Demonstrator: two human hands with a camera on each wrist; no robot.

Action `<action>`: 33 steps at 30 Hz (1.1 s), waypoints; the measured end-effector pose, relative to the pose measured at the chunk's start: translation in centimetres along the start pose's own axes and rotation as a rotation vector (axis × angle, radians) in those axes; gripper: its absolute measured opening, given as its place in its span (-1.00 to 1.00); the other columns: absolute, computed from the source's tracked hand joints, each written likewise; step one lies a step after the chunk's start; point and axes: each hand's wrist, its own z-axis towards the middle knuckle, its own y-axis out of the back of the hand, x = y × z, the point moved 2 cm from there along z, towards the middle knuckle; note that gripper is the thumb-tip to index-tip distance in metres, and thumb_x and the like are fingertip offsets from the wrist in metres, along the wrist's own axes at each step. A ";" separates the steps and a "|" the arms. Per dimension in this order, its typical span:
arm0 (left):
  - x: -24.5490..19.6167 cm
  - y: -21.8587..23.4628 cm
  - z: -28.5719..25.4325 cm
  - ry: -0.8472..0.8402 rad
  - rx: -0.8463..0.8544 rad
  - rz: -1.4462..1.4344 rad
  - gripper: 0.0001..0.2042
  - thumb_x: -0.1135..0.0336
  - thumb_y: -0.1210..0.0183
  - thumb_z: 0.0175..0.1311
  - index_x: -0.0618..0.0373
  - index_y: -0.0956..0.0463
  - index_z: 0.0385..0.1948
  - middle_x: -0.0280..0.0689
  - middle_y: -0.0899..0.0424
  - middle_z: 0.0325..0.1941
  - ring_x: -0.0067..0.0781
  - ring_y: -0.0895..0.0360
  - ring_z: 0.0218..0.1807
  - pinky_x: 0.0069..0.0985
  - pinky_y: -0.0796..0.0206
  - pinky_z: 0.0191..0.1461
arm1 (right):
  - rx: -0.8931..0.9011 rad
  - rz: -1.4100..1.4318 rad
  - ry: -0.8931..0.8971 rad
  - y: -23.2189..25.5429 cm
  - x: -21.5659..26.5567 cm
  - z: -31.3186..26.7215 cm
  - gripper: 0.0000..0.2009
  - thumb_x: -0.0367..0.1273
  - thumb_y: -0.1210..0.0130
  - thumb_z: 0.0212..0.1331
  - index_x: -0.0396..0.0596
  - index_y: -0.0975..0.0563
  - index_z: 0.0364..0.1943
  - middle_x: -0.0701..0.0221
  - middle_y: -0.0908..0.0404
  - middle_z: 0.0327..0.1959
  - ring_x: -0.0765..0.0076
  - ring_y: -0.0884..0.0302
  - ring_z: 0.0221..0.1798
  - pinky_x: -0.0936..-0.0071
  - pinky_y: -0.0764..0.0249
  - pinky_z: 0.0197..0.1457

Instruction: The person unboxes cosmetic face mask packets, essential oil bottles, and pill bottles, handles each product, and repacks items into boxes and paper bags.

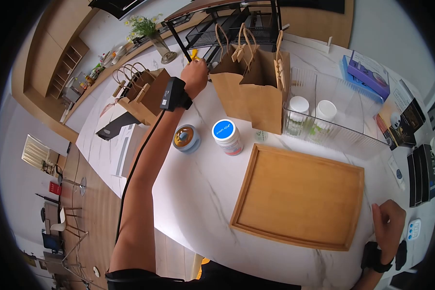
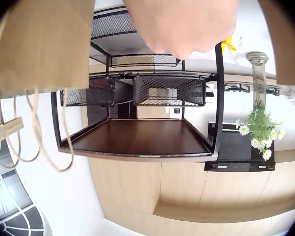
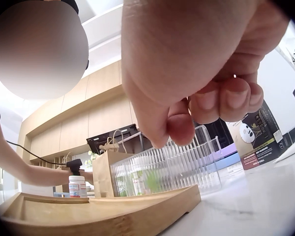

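Note:
My left hand (image 1: 195, 77) reaches to the far side of the table, at the foot of a black metal rack (image 1: 227, 31). A small bright yellow thing (image 1: 194, 54) shows right at its fingers, also beside the knuckles in the left wrist view. The fingers are bent and their undersides hidden, so I cannot tell whether they grip it. Large brown paper bags (image 1: 251, 104) stand just right of this hand. My right hand (image 1: 389, 220) rests at the table's right side, fingers loosely curled, holding nothing, near a wooden tray (image 1: 299, 198).
A white jar with a blue lid (image 1: 225, 137) and a round blue-grey container (image 1: 187, 139) stand left of the tray. Behind it, a clear ribbed bin (image 1: 333, 130) holds two white-capped bottles. Smaller paper bags (image 1: 145, 94), a vase of daisies (image 1: 159, 46) and several boxes (image 1: 369, 75) stand around.

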 end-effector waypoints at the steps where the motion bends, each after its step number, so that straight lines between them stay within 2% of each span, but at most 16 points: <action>1: -0.2 1.0 -0.4 -0.001 -0.002 -0.001 -0.73 0.20 -0.15 0.29 0.20 -0.44 -0.14 0.05 -0.68 -0.23 0.17 -0.64 -0.12 -0.04 -0.47 -0.13 | -0.001 0.007 0.011 0.1 0.2 0.1 -0.71 -0.53 -0.23 0.15 -0.25 -0.35 -0.62 0.31 -0.24 -0.71 0.39 -0.13 -0.67 0.37 -0.01 -0.55; 3: -1.0 3.8 -2.1 0.024 -0.134 0.051 -0.77 0.25 -0.04 0.41 0.29 -0.38 -0.17 0.11 -0.66 -0.30 0.22 -0.63 -0.19 -0.01 -0.46 -0.14 | 0.002 0.015 0.009 0.2 0.6 0.2 -0.70 -0.53 -0.23 0.16 -0.24 -0.34 -0.63 0.31 -0.23 -0.72 0.39 -0.12 -0.67 0.37 -0.01 -0.55; 5: -2.7 8.8 -4.7 0.049 -0.156 0.044 -0.76 0.25 0.02 0.47 0.32 -0.34 -0.16 0.13 -0.65 -0.35 0.22 -0.62 -0.26 0.01 -0.45 -0.18 | 0.005 0.024 0.010 0.3 1.0 0.2 -0.69 -0.53 -0.23 0.16 -0.24 -0.33 -0.63 0.32 -0.22 -0.72 0.39 -0.11 -0.67 0.37 -0.01 -0.54; 7: -3.9 13.8 -7.4 0.091 -0.379 0.077 -0.84 0.31 -0.01 0.43 0.24 -0.38 -0.24 -0.02 -0.66 -0.39 0.04 -0.66 -0.27 -0.12 -0.47 -0.27 | -0.002 0.060 0.020 0.3 1.4 0.2 -0.68 -0.52 -0.24 0.16 -0.22 -0.33 -0.63 0.32 -0.21 -0.72 0.40 -0.10 -0.66 0.38 -0.02 -0.53; 11: -7.3 21.7 -13.8 0.054 -0.453 -0.146 -0.76 0.23 0.05 0.52 0.24 -0.35 -0.29 0.00 -0.60 -0.47 0.10 -0.59 -0.36 -0.14 -0.38 -0.33 | -0.008 0.168 0.117 0.3 3.4 0.3 -0.73 -0.52 -0.27 0.13 -0.22 -0.39 -0.60 0.37 -0.24 -0.72 0.47 -0.14 -0.65 0.43 -0.08 -0.53; 14: -10.5 22.5 -17.9 -0.132 -0.267 -0.824 -0.69 0.18 0.11 0.58 0.26 -0.32 -0.32 0.01 -0.46 -0.56 0.10 -0.43 -0.49 -0.22 -0.25 -0.37 | 0.036 0.380 0.177 -0.1 6.9 0.7 -0.88 -0.49 -0.29 0.11 -0.22 -0.56 -0.44 0.43 -0.38 -0.68 0.54 -0.28 -0.62 0.55 -0.25 -0.49; 15: -11.9 21.8 -18.9 -0.228 -0.242 -0.971 -0.68 0.17 0.14 0.59 0.25 -0.32 -0.31 -0.10 -0.42 -0.58 -0.11 -0.43 -0.51 -0.31 -0.27 -0.37 | 0.108 0.400 0.193 0.0 8.3 0.7 -0.85 -0.45 -0.32 0.10 -0.18 -0.59 -0.30 0.42 -0.45 -0.60 0.52 -0.35 -0.56 0.55 -0.32 -0.44; 18: -15.8 20.4 -21.6 -0.393 -0.001 -1.186 -0.67 0.12 0.17 0.61 0.21 -0.33 -0.28 -0.29 -0.41 -0.52 -0.48 -0.45 -0.45 -0.49 -0.30 -0.34 | 0.243 0.343 0.292 -0.1 12.0 0.8 -0.45 -0.33 -0.41 0.02 0.02 -0.52 0.17 0.36 -0.58 -0.30 0.40 -0.48 -0.41 0.47 -0.46 -0.31; 19: -16.9 20.0 -22.3 -0.403 0.073 -1.257 -0.67 0.12 0.16 0.61 0.22 -0.35 -0.26 -0.28 -0.43 -0.48 -0.48 -0.46 -0.43 -0.50 -0.32 -0.31 | 0.246 0.330 0.273 -0.3 12.7 0.7 -0.45 -0.33 -0.41 0.02 0.02 -0.52 0.17 0.36 -0.58 -0.30 0.40 -0.48 -0.41 0.47 -0.46 -0.31; 21: -18.8 19.0 -23.1 -0.492 0.155 -1.352 -0.67 0.11 0.14 0.60 0.23 -0.36 -0.23 -0.28 -0.44 -0.47 -0.47 -0.47 -0.41 -0.50 -0.33 -0.29 | 0.336 0.454 0.358 -1.0 14.1 0.8 -0.18 -0.36 -0.48 -0.10 0.07 -0.36 0.38 0.39 -0.53 -0.10 0.44 -0.43 -0.29 0.50 -0.43 -0.21; 22: -19.2 18.6 -23.4 -0.497 0.168 -1.357 -0.67 0.11 0.14 0.60 0.23 -0.36 -0.23 -0.28 -0.44 -0.47 -0.47 -0.47 -0.41 -0.50 -0.33 -0.29 | 0.337 0.455 0.344 -1.6 14.1 0.9 -0.18 -0.36 -0.48 -0.10 0.07 -0.36 0.38 0.39 -0.53 -0.10 0.44 -0.43 -0.29 0.50 -0.43 -0.21; 24: -20.3 17.5 -23.8 -0.501 0.384 -1.384 -0.72 0.19 0.17 0.62 0.22 -0.39 -0.17 -0.35 -0.42 -0.30 -0.60 -0.35 -0.24 -0.58 -0.26 -0.12 | 0.393 0.554 0.406 -2.9 13.8 1.0 -0.09 -0.38 -0.49 -0.15 0.11 -0.30 0.43 0.37 -0.53 0.00 0.37 -0.45 -0.24 0.46 -0.47 -0.14; 25: -20.8 16.9 -24.2 -0.501 0.405 -1.391 -0.72 0.19 0.17 0.62 0.22 -0.39 -0.17 -0.35 -0.42 -0.30 -0.60 -0.35 -0.24 -0.58 -0.26 -0.12 | 0.398 0.558 0.386 -3.7 13.3 0.8 -0.09 -0.38 -0.49 -0.15 0.11 -0.30 0.43 0.37 -0.53 0.00 0.37 -0.45 -0.24 0.46 -0.47 -0.14; 27: -21.4 15.9 -24.7 -0.448 0.330 -1.397 -0.70 0.15 0.05 0.57 0.27 -0.40 -0.17 -0.24 -0.51 -0.37 -0.49 -0.48 -0.35 -0.51 -0.33 -0.26 | 0.330 0.527 0.508 -4.9 12.8 0.2 -0.11 -0.43 -0.49 -0.21 0.09 -0.34 0.39 0.37 -0.55 0.01 0.34 -0.46 -0.23 0.45 -0.48 -0.11; 29: -21.7 15.3 -25.2 -0.414 0.432 -1.388 -0.71 0.15 0.03 0.57 0.26 -0.41 -0.12 -0.25 -0.56 -0.27 -0.54 -0.50 -0.27 -0.52 -0.37 -0.18 | 0.306 0.512 0.490 -5.3 12.4 -0.3 -0.12 -0.45 -0.47 -0.23 0.08 -0.36 0.36 0.38 -0.55 -0.01 0.34 -0.47 -0.23 0.44 -0.49 -0.11; 33: -22.6 14.5 -26.7 -0.226 0.607 -1.773 -0.70 0.18 0.02 0.57 0.24 -0.37 0.08 -0.35 -0.58 -0.15 -0.61 -0.49 -0.10 -0.56 -0.38 0.03 | 0.247 0.479 0.468 -5.5 12.3 -0.4 -0.18 -0.44 -0.49 -0.26 0.06 -0.42 0.28 0.38 -0.55 -0.05 0.37 -0.48 -0.22 0.46 -0.48 -0.14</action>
